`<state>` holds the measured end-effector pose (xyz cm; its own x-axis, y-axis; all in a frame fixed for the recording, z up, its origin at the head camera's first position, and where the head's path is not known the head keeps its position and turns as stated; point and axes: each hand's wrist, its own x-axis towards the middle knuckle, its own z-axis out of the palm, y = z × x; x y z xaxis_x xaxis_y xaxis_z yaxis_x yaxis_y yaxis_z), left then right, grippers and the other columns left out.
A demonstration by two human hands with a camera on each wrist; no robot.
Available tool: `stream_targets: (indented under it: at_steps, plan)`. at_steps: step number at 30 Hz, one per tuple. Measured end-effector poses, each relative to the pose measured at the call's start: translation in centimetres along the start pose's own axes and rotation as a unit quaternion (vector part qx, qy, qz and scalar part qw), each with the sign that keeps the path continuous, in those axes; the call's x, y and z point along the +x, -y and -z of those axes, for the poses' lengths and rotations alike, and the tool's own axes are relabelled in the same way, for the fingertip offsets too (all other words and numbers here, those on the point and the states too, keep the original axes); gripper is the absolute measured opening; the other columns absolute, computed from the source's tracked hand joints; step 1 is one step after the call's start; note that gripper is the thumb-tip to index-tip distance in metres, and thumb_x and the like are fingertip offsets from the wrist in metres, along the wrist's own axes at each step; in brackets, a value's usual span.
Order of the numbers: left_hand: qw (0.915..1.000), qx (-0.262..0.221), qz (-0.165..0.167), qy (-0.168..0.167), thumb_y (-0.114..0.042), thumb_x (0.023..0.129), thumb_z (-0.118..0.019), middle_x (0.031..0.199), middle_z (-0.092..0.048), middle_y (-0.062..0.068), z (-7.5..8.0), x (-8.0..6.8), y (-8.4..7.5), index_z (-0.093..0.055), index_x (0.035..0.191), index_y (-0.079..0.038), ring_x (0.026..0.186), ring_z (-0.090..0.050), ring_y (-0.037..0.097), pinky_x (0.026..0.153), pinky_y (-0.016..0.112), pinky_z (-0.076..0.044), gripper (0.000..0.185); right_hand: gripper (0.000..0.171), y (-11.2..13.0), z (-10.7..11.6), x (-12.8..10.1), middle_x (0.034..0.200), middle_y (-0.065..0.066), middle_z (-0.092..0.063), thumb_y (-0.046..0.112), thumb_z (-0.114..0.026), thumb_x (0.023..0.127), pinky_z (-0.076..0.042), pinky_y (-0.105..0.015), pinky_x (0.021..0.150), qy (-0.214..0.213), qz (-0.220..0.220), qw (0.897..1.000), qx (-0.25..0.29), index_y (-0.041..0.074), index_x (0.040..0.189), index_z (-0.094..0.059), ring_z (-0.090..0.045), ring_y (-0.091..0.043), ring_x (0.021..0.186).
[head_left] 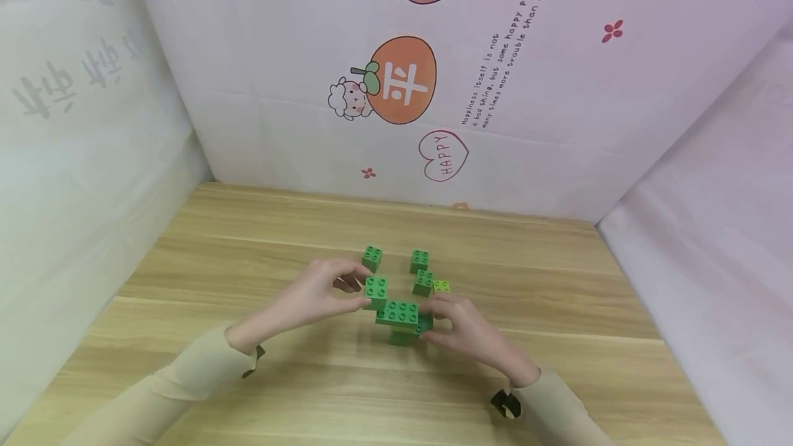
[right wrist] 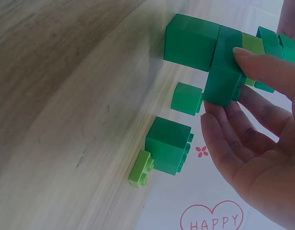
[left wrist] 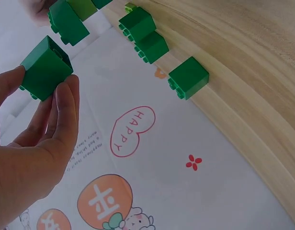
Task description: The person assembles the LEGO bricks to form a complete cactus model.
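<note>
A green square building brick point(head_left: 375, 288) with studs on top is pinched between the thumb and fingers of my left hand point(head_left: 322, 289). It hangs at the left end of a stack of bricks point(head_left: 399, 315), close over it and tilted in the left wrist view. My right hand point(head_left: 461, 325) grips the stack from the right, thumb and fingers on a dark green brick point(right wrist: 224, 69) low in it. Below that layer sits a taller green base brick point(right wrist: 191, 43); above it comes a lime layer point(right wrist: 253, 48), then another green brick. The right fingertips partly hide the stack's right side.
Loose green bricks stand beyond the hands: one at the left point(head_left: 372, 257), one at the back point(head_left: 419, 260) and one nearer point(head_left: 423, 282). Beside the nearer one is a small lime brick point(head_left: 441, 286). Printed white sheets point(head_left: 279, 136) wall the wooden table point(head_left: 297, 219).
</note>
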<state>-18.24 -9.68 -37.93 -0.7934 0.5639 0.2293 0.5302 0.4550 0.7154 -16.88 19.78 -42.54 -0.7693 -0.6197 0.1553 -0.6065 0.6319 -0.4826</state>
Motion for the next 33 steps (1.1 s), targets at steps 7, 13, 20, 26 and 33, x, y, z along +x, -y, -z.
stream_targets:
  at_steps: [7, 13, 20, 26, 33]
  plan:
    - [0.9999, -0.014, -0.008, -0.001, -0.013, 0.084, -0.077, 0.106, -0.075, 0.005, -0.4, -0.1, 0.2, -0.069, 0.114, -0.006, 0.091, -0.071, 0.018, 0.083, 0.021, -0.06, 0.032, 0.033, -0.1, -0.1, -0.1, 0.105, -0.006, -0.072, 0.01, -0.08, 0.078, -0.062, -0.031, 0.084, -0.003, 0.001, 1.0, 0.006, 0.005, 0.11, -0.07, -0.068, -0.017, 0.094]
    - [0.9997, -0.025, -0.006, 0.001, -0.014, 0.084, -0.076, 0.109, -0.075, 0.006, -0.7, -0.3, 0.3, -0.069, 0.116, -0.007, 0.094, -0.071, 0.019, 0.084, 0.024, -0.061, 0.034, 0.033, -0.1, -0.2, -0.2, 0.105, -0.005, -0.072, 0.01, -0.08, 0.079, -0.062, -0.029, 0.084, -0.001, -0.007, 1.0, 0.007, 0.007, 0.11, -0.071, -0.068, -0.016, 0.095]
    - [0.9986, -0.048, 0.011, 0.021, -0.014, 0.085, -0.075, 0.113, -0.074, 0.006, -0.9, -0.4, 0.3, -0.066, 0.12, -0.008, 0.1, -0.072, 0.023, 0.089, 0.024, -0.06, 0.037, 0.033, 0.0, -0.2, -0.1, 0.105, -0.005, -0.072, 0.009, -0.08, 0.079, -0.062, -0.031, 0.085, 0.0, -0.01, 1.0, 0.011, 0.007, 0.11, -0.07, -0.068, -0.016, 0.095]
    - [0.9987, -0.041, 0.007, 0.028, -0.014, 0.086, -0.075, 0.114, -0.074, 0.006, -0.8, -0.5, 0.1, -0.064, 0.121, -0.009, 0.1, -0.072, 0.018, 0.088, 0.02, -0.059, 0.037, 0.033, 0.0, -0.1, -0.1, 0.104, -0.005, -0.072, 0.008, -0.08, 0.078, -0.062, -0.033, 0.083, -0.008, 0.0, 1.0, 0.011, 0.006, 0.11, -0.071, -0.068, -0.016, 0.093]
    - [0.9988, -0.036, -0.012, 0.03, -0.01, 0.083, -0.076, 0.114, -0.074, 0.005, -1.3, -0.4, 0.3, -0.065, 0.121, -0.009, 0.099, -0.072, 0.015, 0.088, 0.019, -0.058, 0.039, 0.033, 0.0, -0.1, -0.1, 0.105, -0.005, -0.072, 0.009, -0.08, 0.078, -0.062, -0.032, 0.084, -0.005, -0.004, 1.0, 0.012, 0.006, 0.11, -0.071, -0.068, -0.016, 0.094]
